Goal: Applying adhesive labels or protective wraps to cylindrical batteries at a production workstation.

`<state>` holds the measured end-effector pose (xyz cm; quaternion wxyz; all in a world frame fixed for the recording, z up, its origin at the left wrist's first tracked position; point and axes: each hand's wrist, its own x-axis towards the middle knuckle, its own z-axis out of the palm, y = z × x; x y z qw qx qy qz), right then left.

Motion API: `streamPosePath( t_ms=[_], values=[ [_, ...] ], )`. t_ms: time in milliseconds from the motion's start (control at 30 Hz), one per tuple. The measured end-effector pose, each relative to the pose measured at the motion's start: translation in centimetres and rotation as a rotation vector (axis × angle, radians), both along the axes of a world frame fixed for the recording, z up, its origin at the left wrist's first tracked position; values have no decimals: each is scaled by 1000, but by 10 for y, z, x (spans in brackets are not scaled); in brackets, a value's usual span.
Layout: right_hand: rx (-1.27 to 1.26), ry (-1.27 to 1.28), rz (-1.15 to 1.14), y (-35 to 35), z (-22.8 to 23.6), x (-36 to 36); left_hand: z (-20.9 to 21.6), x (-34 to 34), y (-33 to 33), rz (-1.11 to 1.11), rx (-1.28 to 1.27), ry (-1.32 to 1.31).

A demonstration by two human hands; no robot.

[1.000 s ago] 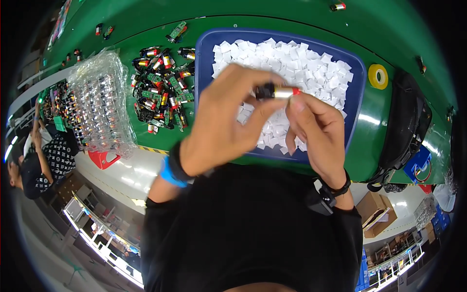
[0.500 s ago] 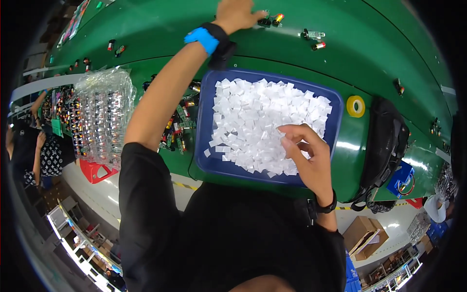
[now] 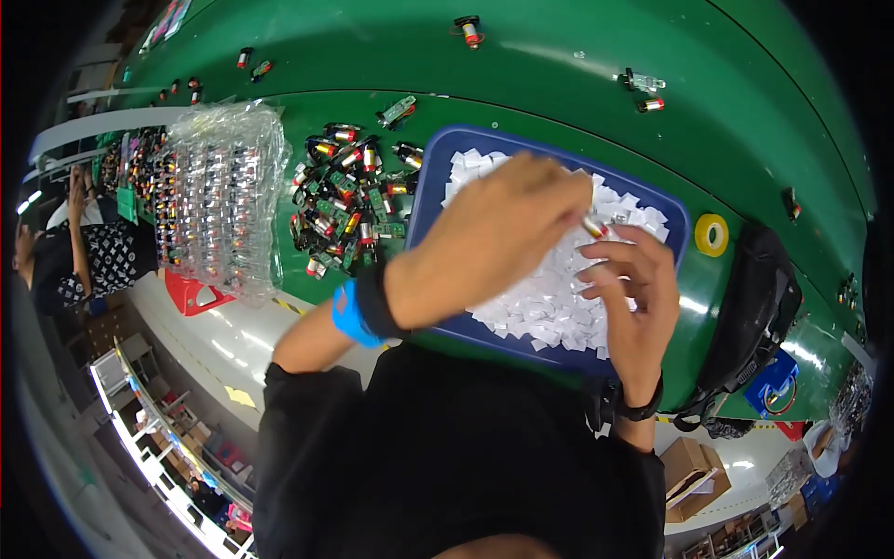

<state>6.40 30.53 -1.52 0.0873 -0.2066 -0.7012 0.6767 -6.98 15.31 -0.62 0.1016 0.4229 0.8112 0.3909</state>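
Note:
Over the blue tray [image 3: 430, 191] full of small white square pieces [image 3: 545, 321], my two hands meet. My left hand [image 3: 498, 228], with a blue and black band at the wrist, is closed on a small cylindrical part [image 3: 596, 226] with silver and red on it. Most of that part is hidden by the fingers. Close against it is my right hand [image 3: 643, 293], its thumb and fingers curled together. Whatever sits between the right fingertips is too small to make out.
A heap of small circuit-board parts with cylinders [image 3: 345, 200] lies left of the tray, beside clear plastic packs [image 3: 219, 200] of similar parts. Yellow tape [image 3: 711, 235] and a black bag [image 3: 740, 317] lie to the right. Another person [image 3: 93, 256] is at the far left.
My left hand has come back from the far side of the table to my right hand, now with a small cylindrical part in it. One part stays behind there. The view has shifted slightly.

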Motion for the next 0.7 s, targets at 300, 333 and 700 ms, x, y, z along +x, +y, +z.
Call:
streamPosePath(
  t_ms=[300, 333, 700],
  values=[
    [536, 171, 255, -2, -6, 9, -7, 49, -34, 13, 95, 62],
    [476, 164, 222, -7, -6, 9, -9, 50, -34, 30, 169, 82],
    [720, 333, 287, -5, -11, 24, -15, 39, -51, 117, 185, -1496]
  ],
)
